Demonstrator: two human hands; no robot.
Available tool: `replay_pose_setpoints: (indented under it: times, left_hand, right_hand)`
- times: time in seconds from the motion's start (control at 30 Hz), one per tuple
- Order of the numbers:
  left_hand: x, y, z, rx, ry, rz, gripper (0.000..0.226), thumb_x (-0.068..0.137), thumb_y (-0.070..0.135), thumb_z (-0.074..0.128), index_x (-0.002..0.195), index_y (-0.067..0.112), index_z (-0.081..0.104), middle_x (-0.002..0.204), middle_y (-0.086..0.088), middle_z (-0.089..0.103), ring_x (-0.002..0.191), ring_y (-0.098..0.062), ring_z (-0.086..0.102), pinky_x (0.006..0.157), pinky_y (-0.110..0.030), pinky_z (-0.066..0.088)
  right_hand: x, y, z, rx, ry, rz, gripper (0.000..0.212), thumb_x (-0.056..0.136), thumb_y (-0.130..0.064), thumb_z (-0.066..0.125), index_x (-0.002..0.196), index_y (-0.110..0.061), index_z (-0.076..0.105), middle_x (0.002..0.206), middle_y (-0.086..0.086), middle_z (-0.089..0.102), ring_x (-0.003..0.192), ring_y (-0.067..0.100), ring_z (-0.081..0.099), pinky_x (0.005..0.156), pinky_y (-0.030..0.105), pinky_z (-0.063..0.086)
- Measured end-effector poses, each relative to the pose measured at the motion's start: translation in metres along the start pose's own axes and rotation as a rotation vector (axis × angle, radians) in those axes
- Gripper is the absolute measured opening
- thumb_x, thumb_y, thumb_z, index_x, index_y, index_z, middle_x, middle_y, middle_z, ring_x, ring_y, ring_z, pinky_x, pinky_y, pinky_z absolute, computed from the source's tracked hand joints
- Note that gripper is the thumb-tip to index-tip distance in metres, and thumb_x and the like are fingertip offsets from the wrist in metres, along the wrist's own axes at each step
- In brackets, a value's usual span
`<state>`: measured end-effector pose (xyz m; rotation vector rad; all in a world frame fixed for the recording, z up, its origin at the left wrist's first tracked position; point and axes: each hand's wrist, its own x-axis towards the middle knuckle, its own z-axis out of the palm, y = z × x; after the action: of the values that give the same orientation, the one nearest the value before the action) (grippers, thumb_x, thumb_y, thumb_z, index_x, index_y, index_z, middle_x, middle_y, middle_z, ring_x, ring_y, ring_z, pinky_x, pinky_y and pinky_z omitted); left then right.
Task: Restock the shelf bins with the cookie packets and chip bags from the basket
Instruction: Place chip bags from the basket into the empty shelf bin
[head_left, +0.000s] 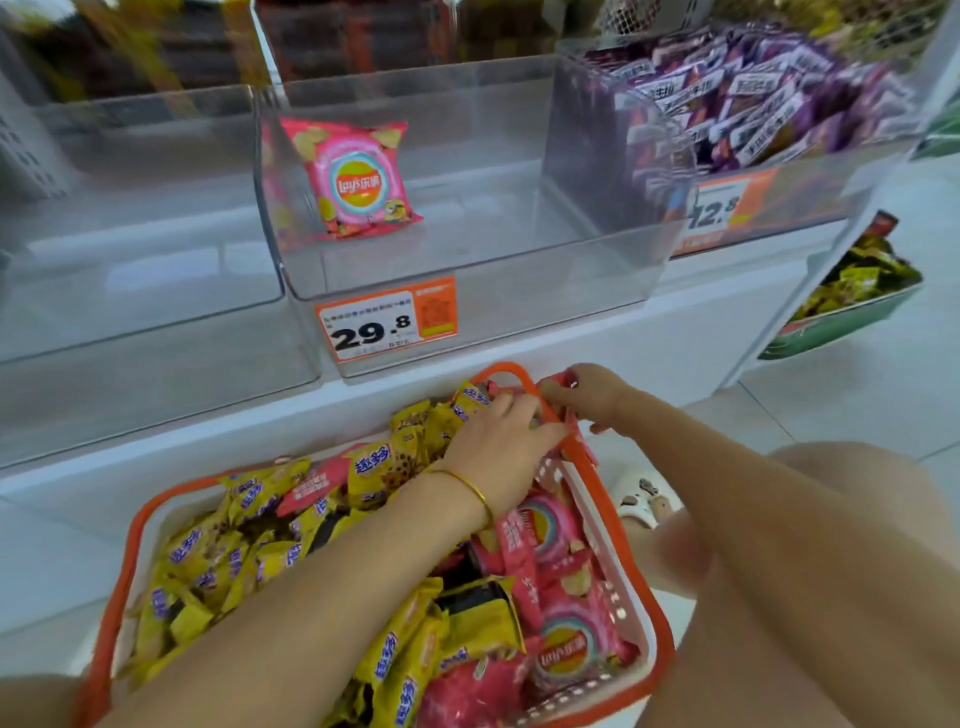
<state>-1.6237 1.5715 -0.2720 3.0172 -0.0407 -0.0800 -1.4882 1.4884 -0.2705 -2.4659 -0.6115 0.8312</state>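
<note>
Both hands are down at the far right corner of the basket. It sits on the floor just in front of the shelf, with yellow cookie packets heaped on its left side and pink chip bags stacked along its right.

The right hand has its fingers curled round the edge of a pink bag right at the orange rim. That looks like the pick. The left hand lies bent over the packets beside it. Whether it pinches anything or only steadies the pile, I cannot tell.

Up above, the middle bin, tagged 29.8, holds one lone pink chip bag, propped near its left wall. That seems to be where these go.

To do it cleanly, she should hold the bag by its sealed edge rather than squeeze the puffed middle. It needs to come straight up, clear of the rim and handle, so nothing snags. The left hand can hold back the yellow packets so they don't come up with it. Then the bag goes upright beside the one there, label forward. The clear bin to the left looks right for the cookies.
</note>
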Motion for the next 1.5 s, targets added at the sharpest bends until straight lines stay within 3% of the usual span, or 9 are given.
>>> replay_pose_setpoints:
  times: [0.17,0.43,0.57,0.73,0.9,1.03,1.17,1.27,1.5]
  left_hand:
    - [0.006,0.003,0.004,0.12,-0.047,-0.021,0.044,0.096,0.022,0.042,0.14,0.025,0.041,0.131,-0.011,0.036,0.122,-0.031,0.035,0.092,-0.039,0.035]
    - [0.02,-0.002,-0.007,-0.45,0.219,-0.319,0.028,0.092,0.017,0.055,0.119,0.007,0.054,0.117,-0.011,0.048,0.109,-0.026,0.051,0.092,-0.033,0.041]
    - [0.023,0.002,-0.04,-1.105,0.157,-0.534,0.056,0.092,0.049,0.052,0.12,0.001,0.052,0.103,-0.009,0.06,0.09,-0.022,0.061,0.085,-0.038,0.052]
    - [0.001,-0.008,-0.077,-1.511,0.157,-0.507,0.042,0.089,0.056,0.052,0.093,0.017,0.066,0.092,-0.005,0.071,0.084,-0.022,0.067,0.082,-0.04,0.054]
    - [-0.023,-0.03,-0.11,-0.898,0.393,-0.391,0.038,0.091,0.054,0.049,0.093,0.017,0.058,0.089,-0.002,0.063,0.079,-0.015,0.058,0.066,-0.015,0.045]
    - [-0.037,-0.038,-0.147,-0.73,0.435,-0.288,0.086,0.066,0.08,0.047,0.103,0.004,0.057,0.101,-0.016,0.066,0.093,-0.027,0.064,0.084,-0.047,0.051]
    - [-0.04,-0.05,-0.18,-0.541,0.482,-0.266,0.059,0.084,0.057,0.051,0.101,0.001,0.059,0.095,-0.014,0.066,0.083,-0.02,0.063,0.077,-0.039,0.053]
    - [-0.037,-0.062,-0.19,-0.504,0.532,-0.312,0.039,0.091,0.05,0.05,0.094,0.012,0.058,0.082,0.003,0.061,0.071,-0.006,0.057,0.059,-0.017,0.045]
    - [-0.008,-0.096,-0.182,-0.787,0.717,-0.598,0.052,0.094,0.054,0.044,0.109,0.005,0.051,0.095,-0.008,0.063,0.077,-0.019,0.061,0.053,-0.024,0.044]
  right_hand:
    - [-0.006,-0.001,-0.013,-0.153,0.11,-0.055,0.027,0.095,-0.024,0.046,0.071,-0.01,0.048,0.092,0.019,0.063,0.093,0.035,0.059,0.057,0.031,0.043]
    - [-0.083,-0.032,-0.07,-0.628,0.344,-0.079,0.032,0.094,-0.039,0.044,0.108,-0.014,0.058,0.102,0.008,0.057,0.104,0.031,0.057,0.075,0.033,0.037]
    - [-0.113,-0.051,-0.097,-0.285,0.33,-0.178,0.024,0.09,-0.029,0.049,0.074,-0.012,0.055,0.077,0.007,0.064,0.074,0.029,0.065,0.067,0.035,0.052]
    - [-0.109,-0.046,-0.101,0.448,0.008,-0.218,0.015,0.093,-0.015,0.054,0.099,-0.003,0.06,0.078,0.017,0.06,0.06,0.025,0.06,0.062,0.041,0.058]
    - [-0.099,-0.043,-0.094,0.67,-0.123,-0.299,0.044,0.08,-0.03,0.066,0.116,-0.008,0.057,0.095,0.015,0.065,0.081,0.025,0.067,0.075,0.046,0.058]
    - [-0.102,-0.068,-0.094,0.381,-0.206,-0.48,0.057,0.067,-0.045,0.071,0.115,-0.018,0.059,0.098,0.002,0.071,0.09,0.015,0.068,0.081,0.031,0.058]
    - [-0.098,-0.092,-0.097,0.432,-0.29,-0.526,0.055,0.064,-0.025,0.073,0.115,-0.01,0.057,0.09,0.008,0.071,0.066,0.015,0.067,0.067,0.024,0.059]
    - [-0.087,-0.109,-0.096,0.656,-0.241,-0.512,0.064,0.064,-0.021,0.072,0.124,-0.009,0.051,0.082,0.01,0.068,0.054,0.012,0.062,0.056,0.024,0.057]
    - [-0.061,-0.144,-0.073,0.86,-0.184,-0.369,0.053,0.071,-0.047,0.067,0.111,-0.013,0.058,0.099,0.008,0.071,0.085,0.018,0.069,0.068,0.032,0.059]
